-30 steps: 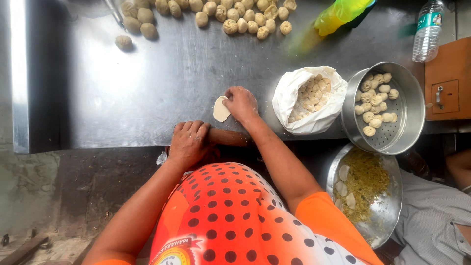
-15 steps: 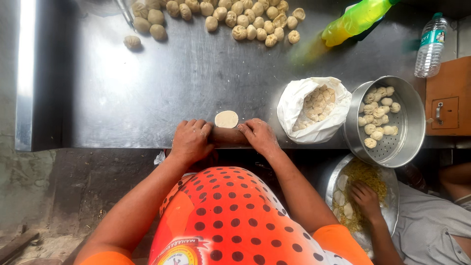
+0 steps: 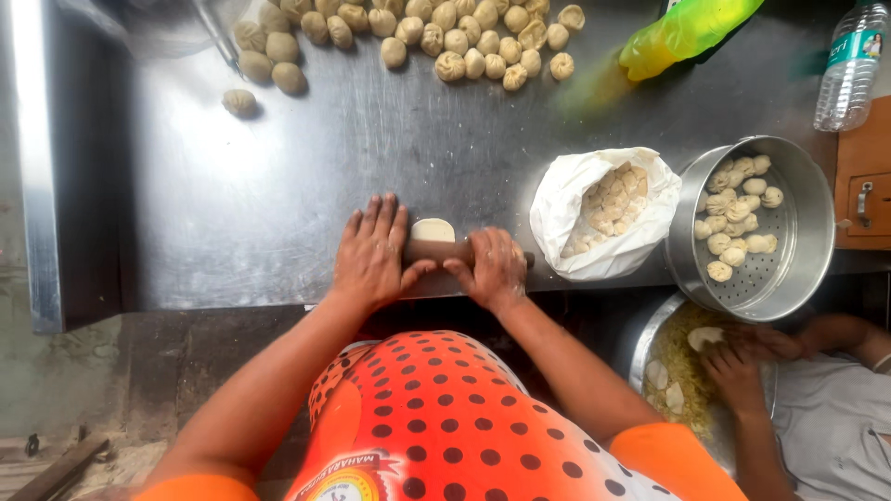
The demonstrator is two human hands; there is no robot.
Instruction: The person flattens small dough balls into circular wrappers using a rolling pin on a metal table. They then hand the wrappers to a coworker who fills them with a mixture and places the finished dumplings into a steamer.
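A small flat disc of pale dough (image 3: 432,229) lies on the steel counter (image 3: 278,186) near its front edge. A short wooden rolling pin (image 3: 439,250) rests across the near side of the disc. My left hand (image 3: 371,255) presses flat on the pin's left end, fingers spread forward. My right hand (image 3: 494,269) presses on its right end, fingers curled over it.
Several shaped dumplings (image 3: 445,37) line the counter's far side. A white bag of dough pieces (image 3: 608,211) and a steel steamer tray (image 3: 756,227) with dumplings stand to the right. Another person's hands (image 3: 742,357) work over a bowl of filling (image 3: 682,371). A plastic bottle (image 3: 849,65) stands far right.
My right hand laid the dough disc down from the counter's middle to the front edge. Both hands then came onto the rolling pin over it. Another person's hands entered at the lower right.
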